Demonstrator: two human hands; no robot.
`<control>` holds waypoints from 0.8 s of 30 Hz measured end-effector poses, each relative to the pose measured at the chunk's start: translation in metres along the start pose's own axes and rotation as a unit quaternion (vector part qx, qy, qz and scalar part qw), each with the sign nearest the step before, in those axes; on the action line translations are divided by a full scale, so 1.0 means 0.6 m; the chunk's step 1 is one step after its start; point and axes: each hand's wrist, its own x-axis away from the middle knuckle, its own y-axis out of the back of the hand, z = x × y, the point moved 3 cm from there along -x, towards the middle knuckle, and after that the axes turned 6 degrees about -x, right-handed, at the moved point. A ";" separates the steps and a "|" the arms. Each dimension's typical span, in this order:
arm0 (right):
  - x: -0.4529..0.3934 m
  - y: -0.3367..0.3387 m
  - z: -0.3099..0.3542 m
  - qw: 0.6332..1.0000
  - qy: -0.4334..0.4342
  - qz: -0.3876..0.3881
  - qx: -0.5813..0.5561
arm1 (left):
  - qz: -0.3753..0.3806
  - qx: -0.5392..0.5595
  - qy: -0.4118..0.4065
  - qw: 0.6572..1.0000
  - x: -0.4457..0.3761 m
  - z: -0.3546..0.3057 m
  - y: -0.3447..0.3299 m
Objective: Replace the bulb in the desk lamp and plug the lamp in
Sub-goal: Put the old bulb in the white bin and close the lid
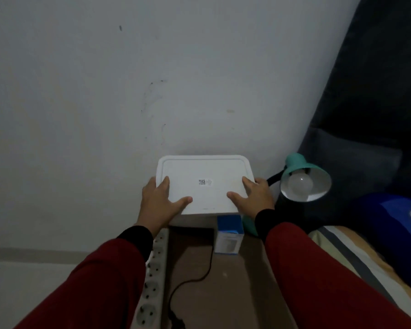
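**Both hands on the white box**

We are gripping a white lidded box (203, 184) with our left hand (160, 200) and right hand (253, 198), fingers spread over its edges, above the brown counter (223, 293). Just right, the teal desk lamp (304, 179) is tilting its white bulb (300, 186) toward us.

both arms wear loose dark red sleeves, each ending in a narrow black cuff just behind the wrist. the left hand (160, 201) and right hand (253, 198) are bare beyond the cuffs, with no rings, watch or gloves visible on them.
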 end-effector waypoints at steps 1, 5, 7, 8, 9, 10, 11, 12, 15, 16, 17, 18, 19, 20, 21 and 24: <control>-0.016 -0.005 0.000 1.000 -0.001 -0.003 0.005 | 0.003 -0.001 0.002 1.000 -0.016 0.003 -0.007; -0.065 -0.027 -0.004 1.000 -0.006 -0.014 0.023 | 0.023 -0.009 0.018 1.000 -0.066 0.015 -0.032; -0.081 -0.037 -0.007 0.999 -0.006 -0.014 0.036 | 0.031 -0.017 0.020 0.999 -0.084 0.019 -0.042; -0.087 -0.041 -0.010 0.999 -0.008 -0.013 0.042 | 0.034 -0.019 0.021 0.999 -0.091 0.022 -0.047; -0.093 -0.044 -0.012 0.999 -0.009 -0.012 0.049 | 0.036 -0.021 0.023 0.999 -0.097 0.024 -0.052; -0.099 -0.045 -0.015 0.998 -0.010 -0.013 0.055 | 0.037 -0.023 0.026 0.999 -0.103 0.027 -0.057; -0.103 -0.046 -0.016 0.998 -0.010 -0.014 0.058 | 0.036 -0.024 0.029 0.999 -0.107 0.029 -0.061; -0.107 -0.047 -0.017 0.998 -0.009 -0.014 0.060 | 0.034 -0.024 0.032 0.999 -0.111 0.030 -0.064; -0.114 -0.047 -0.017 0.997 -0.010 -0.011 0.069 | 0.033 -0.032 0.026 0.999 -0.119 0.032 -0.068; -0.116 -0.048 -0.018 0.997 -0.011 -0.007 0.071 | 0.035 -0.037 0.021 0.998 -0.121 0.031 -0.067; -0.116 -0.047 -0.016 0.997 -0.013 -0.005 0.074 | 0.038 -0.041 0.018 0.998 -0.123 0.030 -0.065; -0.118 -0.047 -0.017 0.997 -0.014 -0.006 0.077 | 0.041 -0.046 0.016 0.998 -0.126 0.028 -0.063; -0.121 -0.048 -0.017 0.996 -0.010 -0.009 0.083 | 0.041 -0.055 0.012 0.998 -0.129 0.025 -0.061; -0.124 -0.047 -0.019 0.996 -0.010 -0.014 0.085 | 0.041 -0.064 0.007 0.997 -0.133 0.023 -0.061; -0.127 -0.046 -0.022 0.996 -0.012 -0.017 0.084 | 0.039 -0.072 0.004 0.997 -0.137 0.020 -0.061; -0.128 -0.037 -0.033 0.996 -0.024 -0.011 0.083 | 0.049 -0.081 0.000 0.995 -0.146 0.014 -0.064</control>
